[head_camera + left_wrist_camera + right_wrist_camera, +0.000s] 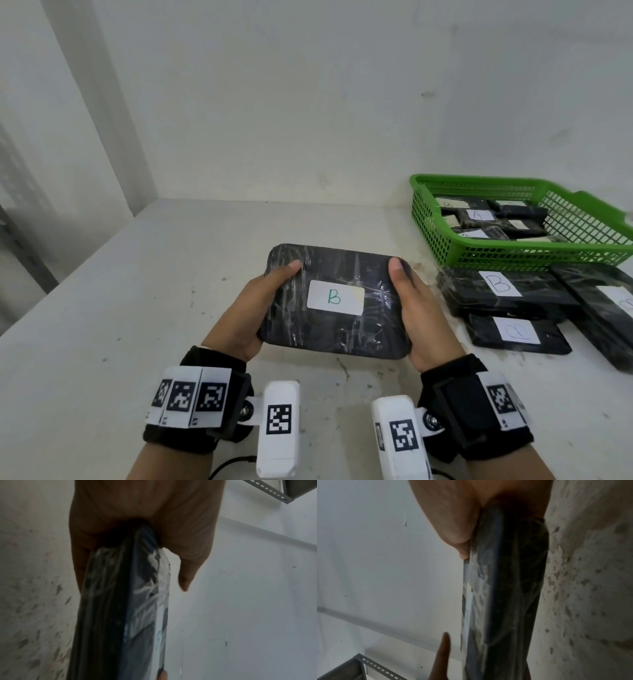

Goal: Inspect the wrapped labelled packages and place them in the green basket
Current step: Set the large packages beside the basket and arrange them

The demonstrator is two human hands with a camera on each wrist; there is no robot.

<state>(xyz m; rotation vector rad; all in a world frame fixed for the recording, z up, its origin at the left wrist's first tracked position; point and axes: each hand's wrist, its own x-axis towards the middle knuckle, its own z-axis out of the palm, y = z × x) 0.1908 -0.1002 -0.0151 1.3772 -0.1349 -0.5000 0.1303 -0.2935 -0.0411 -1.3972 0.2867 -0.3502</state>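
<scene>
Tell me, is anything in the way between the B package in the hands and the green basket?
Nothing visible blocks it. The left hand and right hand hold the B package above the table. The green basket sits farther back to the right, open-topped, with other packages lying low before it.

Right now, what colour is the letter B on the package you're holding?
Green, on a white label; the head view shows it best.

The left half of the surface lies open from the near edge to the far wall. On the right, 3 wrapped packages lie side by side, just near of the green basket, blocking a low approach. The basket's top is open above the packages inside.
</scene>
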